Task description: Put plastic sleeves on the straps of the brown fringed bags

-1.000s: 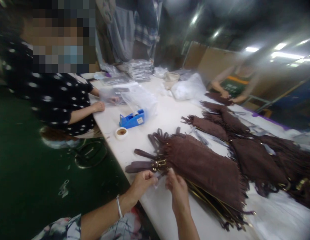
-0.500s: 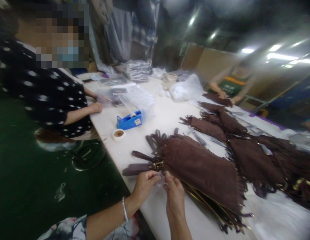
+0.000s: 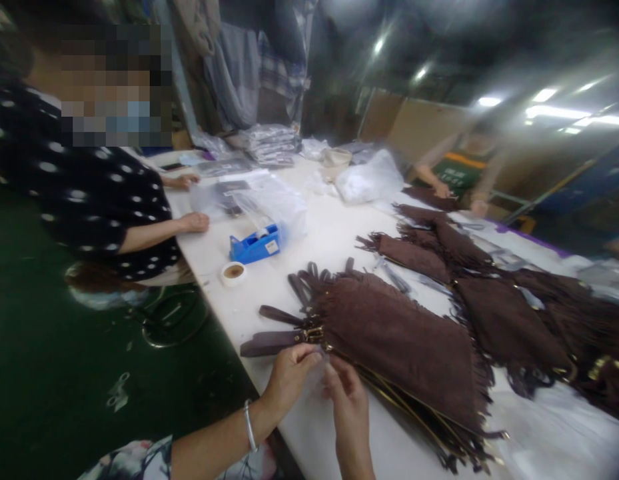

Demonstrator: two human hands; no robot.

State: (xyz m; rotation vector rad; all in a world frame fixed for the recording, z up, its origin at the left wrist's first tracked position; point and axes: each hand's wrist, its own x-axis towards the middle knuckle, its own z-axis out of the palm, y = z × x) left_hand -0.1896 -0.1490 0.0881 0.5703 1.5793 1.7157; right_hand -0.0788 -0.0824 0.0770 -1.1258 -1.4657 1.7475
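Observation:
Near the front edge of the white table, my left hand (image 3: 289,377) pinches a small piece of clear plastic film (image 3: 316,380) between thumb and fingers. My right hand (image 3: 348,403) is close beside it, fingers curled in at the film's other side and slightly blurred. Just beyond both hands lies a stack of dark brown fringed suede bags (image 3: 399,340), with gold zippers along the near side. Brown wrist straps (image 3: 269,342) with gold clasps stick out from the stack's left end, the clasps close to my fingertips.
A blue tape dispenser (image 3: 256,245) and a tape roll (image 3: 234,273) sit left of the bags. More fringed bags (image 3: 504,313) cover the right side. Plastic bags (image 3: 372,177) lie farther back. One co-worker (image 3: 89,193) stands at left, another (image 3: 462,170) across the table.
My right fingers have shifted slightly down and away from the clasp, while my left hand keeps its pinch. The left co-worker's far hand has moved back from the plastic packet.

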